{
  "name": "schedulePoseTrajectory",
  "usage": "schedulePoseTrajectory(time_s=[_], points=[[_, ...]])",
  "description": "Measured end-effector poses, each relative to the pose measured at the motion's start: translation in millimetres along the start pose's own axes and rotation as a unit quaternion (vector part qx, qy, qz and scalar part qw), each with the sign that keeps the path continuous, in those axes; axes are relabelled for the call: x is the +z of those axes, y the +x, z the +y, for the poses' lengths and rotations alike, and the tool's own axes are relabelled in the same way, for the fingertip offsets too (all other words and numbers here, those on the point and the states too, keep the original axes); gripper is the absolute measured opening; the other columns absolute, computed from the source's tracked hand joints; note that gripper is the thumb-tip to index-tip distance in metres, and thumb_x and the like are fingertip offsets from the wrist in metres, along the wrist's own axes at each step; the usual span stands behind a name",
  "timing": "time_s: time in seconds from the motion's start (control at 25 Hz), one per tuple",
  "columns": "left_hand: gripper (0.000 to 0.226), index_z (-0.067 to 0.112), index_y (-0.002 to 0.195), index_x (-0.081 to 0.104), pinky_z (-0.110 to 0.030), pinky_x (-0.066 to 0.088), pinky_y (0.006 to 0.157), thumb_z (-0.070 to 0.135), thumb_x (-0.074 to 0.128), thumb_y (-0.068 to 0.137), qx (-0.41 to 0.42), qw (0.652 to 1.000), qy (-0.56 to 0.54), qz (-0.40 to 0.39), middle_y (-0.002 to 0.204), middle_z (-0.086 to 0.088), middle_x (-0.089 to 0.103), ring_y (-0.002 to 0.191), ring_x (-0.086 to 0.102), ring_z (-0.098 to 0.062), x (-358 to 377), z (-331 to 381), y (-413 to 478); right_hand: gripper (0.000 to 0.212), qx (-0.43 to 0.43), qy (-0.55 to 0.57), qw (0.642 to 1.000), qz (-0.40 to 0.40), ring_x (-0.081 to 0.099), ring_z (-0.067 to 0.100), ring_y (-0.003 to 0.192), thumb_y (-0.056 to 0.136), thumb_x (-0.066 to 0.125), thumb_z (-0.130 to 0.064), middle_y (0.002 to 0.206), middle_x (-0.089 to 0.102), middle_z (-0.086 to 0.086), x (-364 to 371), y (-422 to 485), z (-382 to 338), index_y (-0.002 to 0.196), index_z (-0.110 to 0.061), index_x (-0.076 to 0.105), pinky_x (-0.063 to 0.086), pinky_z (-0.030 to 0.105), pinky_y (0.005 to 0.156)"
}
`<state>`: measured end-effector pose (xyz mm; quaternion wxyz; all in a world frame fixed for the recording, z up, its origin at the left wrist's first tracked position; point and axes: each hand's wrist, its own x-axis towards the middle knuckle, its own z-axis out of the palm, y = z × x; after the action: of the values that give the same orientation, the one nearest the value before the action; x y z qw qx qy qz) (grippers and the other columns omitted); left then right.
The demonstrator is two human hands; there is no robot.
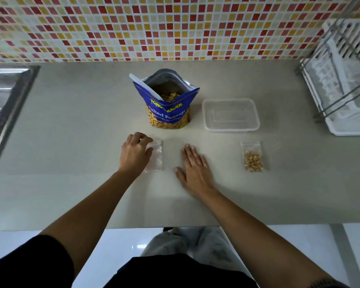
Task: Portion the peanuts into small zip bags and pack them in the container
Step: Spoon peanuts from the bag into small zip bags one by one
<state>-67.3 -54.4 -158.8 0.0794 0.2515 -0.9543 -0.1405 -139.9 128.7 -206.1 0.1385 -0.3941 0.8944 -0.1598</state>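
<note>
Grey counter (71, 142) below mosaic tiles (175, 28): left hand (134, 153) pinches empty zip bag (156, 156), right hand (194, 169) flat.

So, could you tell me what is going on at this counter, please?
A person is portioning peanuts. Their left hand pinches the edge of an empty zip bag lying on the counter, while the right hand rests flat beside it. The big peanut bag stands open behind the hands. One filled zip bag lies further right, not yet packed; the clear container holds nothing.
</note>
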Motion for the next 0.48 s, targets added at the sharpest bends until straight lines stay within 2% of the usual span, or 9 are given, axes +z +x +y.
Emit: schedulePoseTrajectory(time_s=[0.16, 0.36, 0.44, 0.48], points=[[0.01, 0.006, 0.086, 0.069, -0.043, 0.044, 0.071, 0.008, 0.069, 0.076, 0.015, 1.0, 0.023, 0.005, 0.099, -0.015, 0.065, 0.091, 0.059, -0.039, 2.4, -8.0, 0.9, 0.075, 0.011, -0.04, 0.999, -0.002, 0.0, 0.015, 0.147, 0.085, 0.009, -0.054, 0.159, 0.005, 0.001, 5.5, -1.7, -1.4, 0.149, -0.015, 0.01, -0.006, 0.031, 0.115], [0.009, 0.016, 0.083, 0.067, -0.038, 0.03, 0.076, 0.021, 0.065, 0.076, 0.035, 0.999, 0.034, 0.002, 0.099, 0.0, 0.068, 0.103, 0.051, -0.031, -25.4, 3.2, 1.8, 0.08, 0.011, -0.031, 0.999, -0.012, -0.002, 0.012, 0.146, 0.082, 0.003, -0.059, 0.159, 0.003, -0.001, 4.1, -0.7, -0.8, 0.149, -0.016, 0.007, -0.006, 0.028, 0.115], [0.007, 0.016, 0.083, 0.065, -0.036, 0.034, 0.079, 0.021, 0.064, 0.078, 0.026, 0.999, -0.035, -0.005, 0.088, 0.003, 0.067, 0.1, 0.052, -0.024, -44.8, 9.9, -3.6, 0.085, 0.033, 0.059, 0.998, -0.022, 0.004, 0.008, 0.145, 0.08, 0.0, -0.064, 0.158, 0.011, -0.001, -1.7, 0.4, -6.7, 0.148, -0.016, 0.017, -0.001, 0.029, 0.117], [0.005, 0.014, 0.081, 0.065, -0.032, 0.04, 0.078, 0.018, 0.064, 0.079, 0.012, 0.994, -0.105, -0.011, 0.084, 0.003, 0.067, 0.092, 0.055, -0.018, -53.2, 12.2, -4.4, 0.086, 0.06, 0.172, 0.983, -0.002, 0.017, 0.005, 0.142, 0.081, 0.004, -0.067, 0.154, 0.026, -0.001, -7.0, 1.0, -11.2, 0.145, -0.015, 0.029, 0.007, 0.028, 0.118]])
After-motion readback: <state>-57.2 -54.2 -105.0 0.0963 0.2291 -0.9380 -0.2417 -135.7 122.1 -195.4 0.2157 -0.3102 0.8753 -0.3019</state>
